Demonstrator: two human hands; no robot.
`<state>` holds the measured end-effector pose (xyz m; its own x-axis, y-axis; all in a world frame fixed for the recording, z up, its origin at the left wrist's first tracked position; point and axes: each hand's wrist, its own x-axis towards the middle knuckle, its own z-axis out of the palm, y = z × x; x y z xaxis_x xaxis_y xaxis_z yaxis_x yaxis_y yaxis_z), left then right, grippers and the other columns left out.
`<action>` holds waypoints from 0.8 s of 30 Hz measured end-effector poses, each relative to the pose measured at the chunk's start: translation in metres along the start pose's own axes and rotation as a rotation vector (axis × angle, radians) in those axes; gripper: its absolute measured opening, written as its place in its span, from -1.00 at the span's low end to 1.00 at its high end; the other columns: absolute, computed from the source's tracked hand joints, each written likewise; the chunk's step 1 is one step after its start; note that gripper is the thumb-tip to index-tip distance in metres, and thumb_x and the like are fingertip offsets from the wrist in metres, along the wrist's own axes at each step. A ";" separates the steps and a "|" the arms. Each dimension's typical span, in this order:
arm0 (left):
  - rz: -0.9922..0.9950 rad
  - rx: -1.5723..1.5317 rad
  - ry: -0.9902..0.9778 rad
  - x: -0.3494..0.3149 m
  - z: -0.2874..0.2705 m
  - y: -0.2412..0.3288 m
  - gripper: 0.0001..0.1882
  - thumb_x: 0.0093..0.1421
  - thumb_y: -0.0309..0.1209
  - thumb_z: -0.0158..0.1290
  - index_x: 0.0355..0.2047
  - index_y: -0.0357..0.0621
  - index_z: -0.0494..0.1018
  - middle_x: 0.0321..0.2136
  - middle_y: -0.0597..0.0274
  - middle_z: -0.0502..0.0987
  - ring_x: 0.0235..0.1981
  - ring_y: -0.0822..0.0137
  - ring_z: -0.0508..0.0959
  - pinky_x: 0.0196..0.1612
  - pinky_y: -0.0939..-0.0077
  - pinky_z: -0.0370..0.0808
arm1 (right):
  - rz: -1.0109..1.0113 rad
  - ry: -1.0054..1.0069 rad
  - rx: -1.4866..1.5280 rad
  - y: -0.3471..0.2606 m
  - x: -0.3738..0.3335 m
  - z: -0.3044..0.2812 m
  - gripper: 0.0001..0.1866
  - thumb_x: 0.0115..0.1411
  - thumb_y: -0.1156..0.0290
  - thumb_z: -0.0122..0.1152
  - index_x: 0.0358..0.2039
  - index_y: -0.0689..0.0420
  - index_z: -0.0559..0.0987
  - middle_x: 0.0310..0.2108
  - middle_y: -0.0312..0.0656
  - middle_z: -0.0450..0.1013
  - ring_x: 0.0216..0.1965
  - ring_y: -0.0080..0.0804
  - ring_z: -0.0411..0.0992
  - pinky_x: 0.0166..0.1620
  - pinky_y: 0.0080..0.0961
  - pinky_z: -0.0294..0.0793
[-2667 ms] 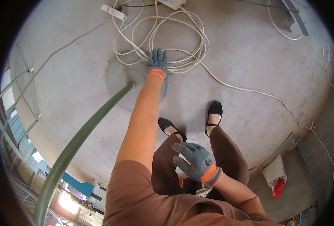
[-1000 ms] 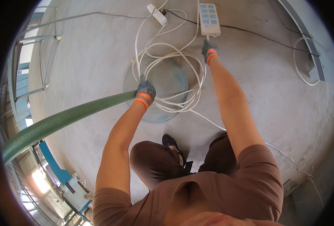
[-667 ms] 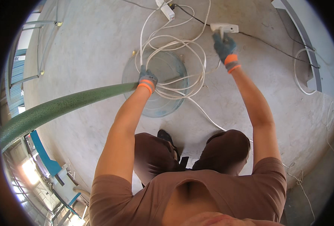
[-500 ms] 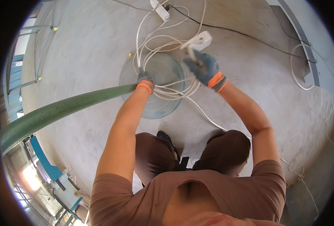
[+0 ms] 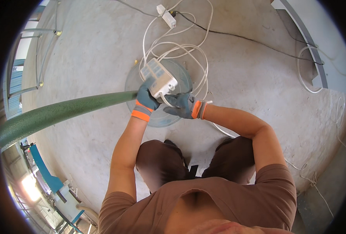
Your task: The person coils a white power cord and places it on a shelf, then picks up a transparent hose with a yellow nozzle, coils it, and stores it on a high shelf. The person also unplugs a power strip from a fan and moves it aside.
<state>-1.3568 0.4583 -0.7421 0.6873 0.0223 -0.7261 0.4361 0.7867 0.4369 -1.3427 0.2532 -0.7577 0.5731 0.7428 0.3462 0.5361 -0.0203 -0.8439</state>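
My left hand [image 5: 147, 94], in a grey-blue glove with an orange cuff, grips the side of a white power strip [image 5: 157, 78] tilted over a translucent round disc [image 5: 179, 74]. My right hand [image 5: 184, 105], gloved alike, is beside the strip's near end. Its fingers close around the white cord [image 5: 165, 100] where that leaves the strip; the palm is partly hidden. A short white end [image 5: 209, 102] shows by the right wrist. Loose loops of white cable [image 5: 206, 62] lie beyond and right of my hands, on the disc and floor.
A thick green textured pole [image 5: 71, 106] runs from the left edge to the disc. Another white power strip [image 5: 166, 16] lies far ahead, with a black cable [image 5: 235, 35] crossing right. Metal frame legs [image 5: 38, 62] stand left, a pale panel [image 5: 325, 35] right.
The power strip has come leftward and nearer, from my right hand into my left. My right hand has moved in beside it. The cable bundle my left hand held now hangs looser beyond.
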 end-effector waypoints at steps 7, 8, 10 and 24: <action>0.068 -0.024 0.066 0.031 -0.049 -0.032 -0.53 0.26 -0.35 0.12 0.15 -0.18 0.36 0.08 0.04 0.50 0.11 0.01 0.50 0.16 0.06 0.48 | 0.831 -0.886 0.268 0.014 -0.022 -0.034 -0.47 0.08 -0.07 0.28 -0.08 0.04 0.64 -0.32 -0.22 0.59 -0.30 -0.40 0.52 -0.15 -0.36 0.50; 0.070 -0.016 0.083 0.035 -0.049 -0.034 -0.53 0.26 -0.37 0.13 0.15 -0.18 0.36 0.08 0.05 0.50 0.10 0.02 0.50 0.15 0.06 0.48 | 0.831 -0.864 0.216 0.022 -0.023 -0.041 -0.49 0.08 -0.07 0.28 -0.09 0.04 0.65 -0.32 -0.22 0.59 -0.30 -0.39 0.51 -0.16 -0.36 0.50; 0.095 0.061 0.137 0.043 -0.063 -0.042 -0.54 0.24 -0.36 0.16 0.14 -0.15 0.38 0.05 0.08 0.51 0.06 0.05 0.52 0.12 0.08 0.50 | 0.829 -0.832 0.109 0.038 -0.027 -0.053 -0.51 0.07 -0.05 0.28 -0.12 0.03 0.66 -0.32 -0.23 0.58 -0.31 -0.39 0.51 -0.16 -0.36 0.49; -0.220 0.436 0.566 0.000 -0.169 -0.050 -0.67 0.22 0.00 0.19 -0.28 0.07 0.45 -0.45 0.38 0.47 -0.51 0.39 0.40 -0.45 0.39 0.39 | 0.616 0.130 -0.333 -0.209 -0.064 -0.163 -0.52 0.07 0.27 0.34 -0.01 0.20 0.51 -0.10 0.02 0.51 -0.05 0.07 0.48 -0.01 -0.14 0.49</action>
<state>-1.4766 0.5233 -0.8539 0.2049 0.2997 -0.9318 0.8006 0.4964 0.3357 -1.3902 0.1010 -0.5366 0.8911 0.4448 -0.0900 0.2397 -0.6296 -0.7390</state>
